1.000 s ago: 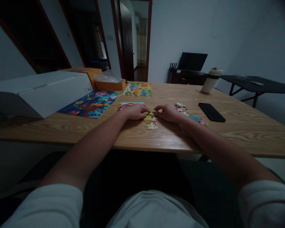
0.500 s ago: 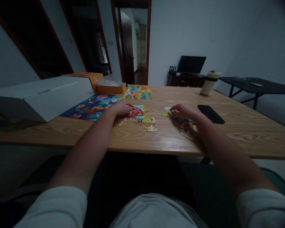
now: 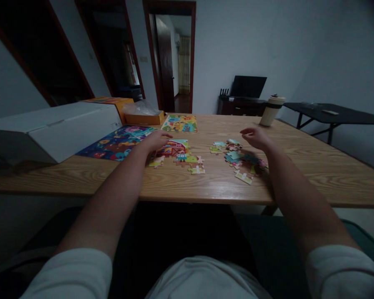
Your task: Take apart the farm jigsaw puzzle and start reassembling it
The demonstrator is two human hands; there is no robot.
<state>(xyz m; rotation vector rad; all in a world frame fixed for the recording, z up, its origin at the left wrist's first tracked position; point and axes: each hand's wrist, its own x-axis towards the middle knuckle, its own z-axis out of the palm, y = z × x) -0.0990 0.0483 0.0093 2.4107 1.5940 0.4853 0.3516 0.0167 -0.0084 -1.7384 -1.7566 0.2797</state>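
Note:
A partly joined jigsaw puzzle with a red barn lies flat on the table. At its left edge rests my left hand, fingers stretched out over the barn pieces; the fingertips' contact is hard to make out. A loose heap of puzzle pieces, some face down, lies to the right. My right hand hovers just beyond the heap, fingers extended leftward, with nothing visible in it. A few pieces sit between the heap and the joined part.
A finished dark blue puzzle and a yellow one lie behind. A white box stands at left, beside an orange tray with plastic wrap. A cup stands at the far right of the wooden table.
My right hand has lifted away from the small pieces and moved right and back, uncovering the heap. The black phone no longer shows. My left hand has stayed nearly still.

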